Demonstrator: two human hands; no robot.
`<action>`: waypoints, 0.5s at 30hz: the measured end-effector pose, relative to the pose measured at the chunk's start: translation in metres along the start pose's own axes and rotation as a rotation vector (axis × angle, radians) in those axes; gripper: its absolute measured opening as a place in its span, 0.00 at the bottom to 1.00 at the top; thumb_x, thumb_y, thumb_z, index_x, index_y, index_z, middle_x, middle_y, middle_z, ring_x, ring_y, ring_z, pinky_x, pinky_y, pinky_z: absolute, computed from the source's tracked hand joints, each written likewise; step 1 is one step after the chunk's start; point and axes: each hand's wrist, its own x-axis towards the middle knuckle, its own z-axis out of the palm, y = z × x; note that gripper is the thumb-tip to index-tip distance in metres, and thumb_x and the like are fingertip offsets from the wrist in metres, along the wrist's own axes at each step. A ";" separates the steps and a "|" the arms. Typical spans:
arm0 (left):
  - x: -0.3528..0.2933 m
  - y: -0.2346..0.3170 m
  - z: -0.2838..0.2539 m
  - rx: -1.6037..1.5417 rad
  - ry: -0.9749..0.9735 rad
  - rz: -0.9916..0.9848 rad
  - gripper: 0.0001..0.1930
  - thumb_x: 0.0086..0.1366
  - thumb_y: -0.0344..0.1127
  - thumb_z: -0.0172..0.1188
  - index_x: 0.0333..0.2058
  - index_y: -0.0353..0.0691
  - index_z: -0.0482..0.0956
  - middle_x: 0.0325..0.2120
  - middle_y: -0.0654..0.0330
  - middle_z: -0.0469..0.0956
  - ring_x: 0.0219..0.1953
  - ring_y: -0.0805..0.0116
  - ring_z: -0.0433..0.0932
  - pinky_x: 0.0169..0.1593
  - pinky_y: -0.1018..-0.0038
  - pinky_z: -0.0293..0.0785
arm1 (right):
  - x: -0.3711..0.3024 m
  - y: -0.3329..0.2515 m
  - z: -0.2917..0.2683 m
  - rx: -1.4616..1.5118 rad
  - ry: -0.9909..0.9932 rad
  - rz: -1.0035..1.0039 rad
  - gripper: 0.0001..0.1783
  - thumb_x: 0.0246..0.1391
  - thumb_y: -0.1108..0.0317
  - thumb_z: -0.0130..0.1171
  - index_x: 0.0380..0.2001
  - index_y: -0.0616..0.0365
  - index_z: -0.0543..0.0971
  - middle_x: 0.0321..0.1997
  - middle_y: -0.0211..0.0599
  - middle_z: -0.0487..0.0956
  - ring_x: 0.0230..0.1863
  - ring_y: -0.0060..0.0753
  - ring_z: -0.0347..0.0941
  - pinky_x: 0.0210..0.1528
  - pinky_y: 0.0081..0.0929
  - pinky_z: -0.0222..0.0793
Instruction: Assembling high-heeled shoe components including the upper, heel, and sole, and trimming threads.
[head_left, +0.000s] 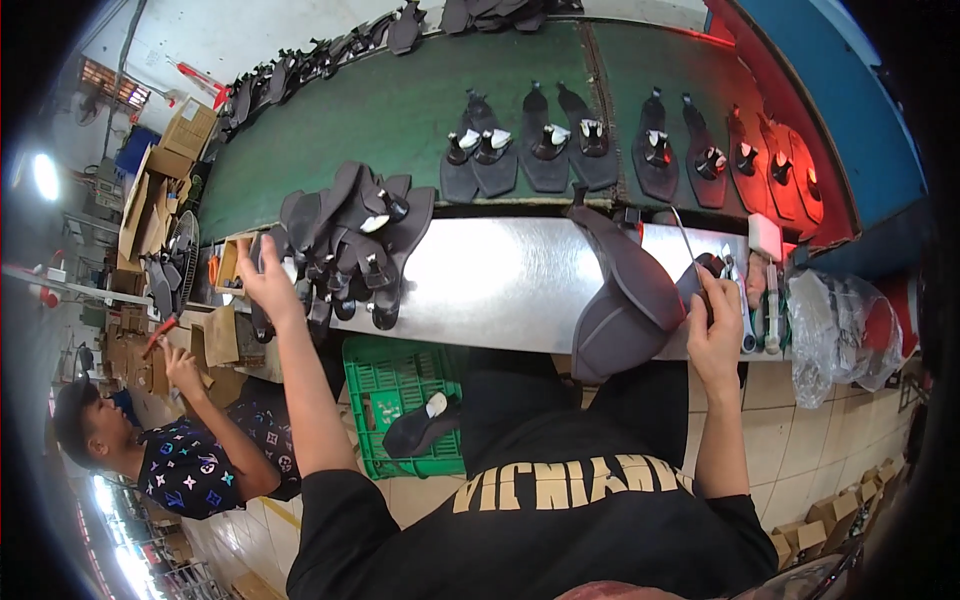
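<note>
My left hand (268,280) is raised with fingers spread at the left end of the metal worktop (490,270), holding nothing. Beside it is a heap of dark grey shoe soles (350,215) with black heels, some with white tips. My right hand (715,330) is closed around a thin, curved metal tool (686,235) that points up and away. Just left of that hand, a dark grey padded shoe piece (630,290) stands at the worktop's near edge, its narrow end upward. Whether the tool touches it, I cannot tell.
Beyond lies a green conveyor belt (400,110) with soles in pairs, the right ones under red light. A green crate (365,400) holding a shoe piece stands below. Wrenches (747,325) and clear plastic (840,330) lie right. A co-worker (210,450) holds a red-handled tool at left.
</note>
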 end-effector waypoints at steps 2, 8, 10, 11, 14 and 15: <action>-0.040 0.045 0.056 0.029 -0.098 0.081 0.23 0.65 0.35 0.60 0.56 0.31 0.70 0.56 0.50 0.69 0.58 0.61 0.68 0.60 0.67 0.63 | -0.001 0.024 0.000 -0.097 0.008 0.030 0.19 0.52 0.80 0.54 0.50 0.64 0.76 0.34 0.43 0.72 0.34 0.42 0.70 0.40 0.31 0.67; -0.073 0.011 0.211 0.184 -0.490 0.113 0.35 0.59 0.50 0.63 0.59 0.33 0.67 0.54 0.42 0.72 0.56 0.51 0.72 0.57 0.64 0.68 | 0.009 0.028 0.011 -0.164 -0.009 0.042 0.15 0.50 0.77 0.57 0.43 0.61 0.78 0.33 0.44 0.75 0.37 0.48 0.72 0.42 0.38 0.67; -0.075 0.001 0.255 0.488 -0.590 -0.062 0.39 0.60 0.57 0.57 0.63 0.38 0.62 0.54 0.39 0.71 0.58 0.41 0.69 0.60 0.56 0.64 | 0.008 0.024 0.011 -0.193 -0.025 0.042 0.16 0.48 0.78 0.57 0.44 0.60 0.78 0.35 0.44 0.76 0.39 0.48 0.71 0.44 0.39 0.67; -0.078 -0.007 0.272 0.584 -0.610 -0.144 0.34 0.60 0.56 0.57 0.62 0.45 0.65 0.54 0.40 0.71 0.55 0.37 0.70 0.59 0.52 0.63 | 0.007 0.023 0.013 -0.219 0.013 -0.036 0.19 0.47 0.78 0.57 0.46 0.59 0.77 0.39 0.44 0.76 0.41 0.49 0.70 0.46 0.40 0.66; -0.107 -0.012 0.305 0.710 -0.392 0.226 0.19 0.58 0.45 0.62 0.47 0.47 0.76 0.45 0.51 0.72 0.43 0.45 0.75 0.51 0.51 0.69 | 0.000 0.024 0.016 -0.243 0.013 0.016 0.23 0.47 0.78 0.59 0.49 0.56 0.78 0.45 0.42 0.74 0.47 0.48 0.67 0.51 0.40 0.63; -0.105 -0.009 0.309 0.705 -0.398 0.231 0.19 0.58 0.45 0.62 0.47 0.47 0.76 0.45 0.51 0.72 0.43 0.45 0.75 0.51 0.51 0.69 | 0.001 0.023 0.016 -0.248 0.018 0.021 0.23 0.47 0.78 0.59 0.49 0.56 0.78 0.45 0.42 0.74 0.47 0.48 0.67 0.51 0.40 0.63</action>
